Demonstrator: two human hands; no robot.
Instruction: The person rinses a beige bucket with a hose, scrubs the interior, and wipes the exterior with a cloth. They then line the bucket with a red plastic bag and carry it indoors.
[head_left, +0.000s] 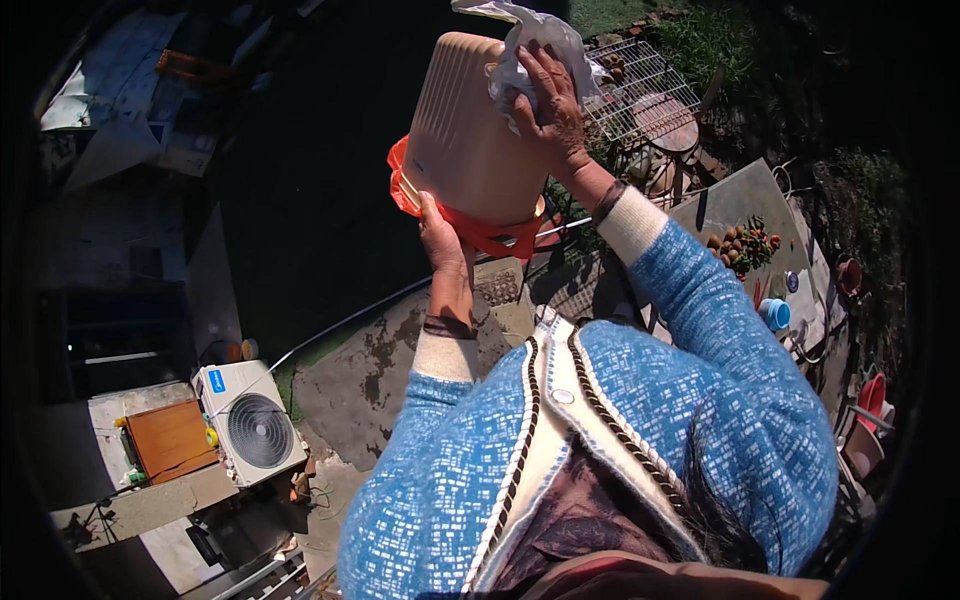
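A beige ribbed plastic bin (469, 142) is held up in front of me, tilted. An orange-red plastic bag (499, 238) wraps around its lower rim. My left hand (444, 240) grips the bin at this rim, the thumb on the outer wall and the fingers hidden behind. My right hand (553, 112) presses a crumpled white cloth or tissue (574, 56) against the bin's upper right side, fingers spread over it.
A wire rack (637, 90) stands at the upper right. On a stone slab (731, 195) lie brown round fruits (726, 245), red and green peppers (761, 244) and a blue cup (775, 313). An air-conditioner unit (247, 420) and an orange-brown board (171, 441) are lower left.
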